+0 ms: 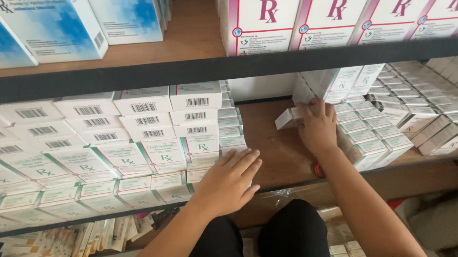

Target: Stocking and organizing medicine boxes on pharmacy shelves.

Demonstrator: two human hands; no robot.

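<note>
My left hand lies flat and open, fingers spread, against the side of a big block of small white cardboard cartons with green stripes, pressing on the end boxes near the front edge of the brown wooden shelf board; it grips nothing. My right hand is reached further back and to the right, fingers curled loosely over one small white carton of the same kind, which sits tilted on the bare board just beside a second stack of like green-striped cartons. I cannot tell whether that hand truly has the carton pinched or only rests on it. As I judge it, the stocking of this shelf is well on: the left block is packed tight in several layers, and the right stack and the rows of plain white cartons behind it stand in order. What is left seems to be the open strip of board between the two blocks, and the loose carton not yet squared with either. Above, beyond the dark metal shelf rail, stand large blue-and-white boxes and white boxes with pink edges. My black-clad knees show below.
</note>
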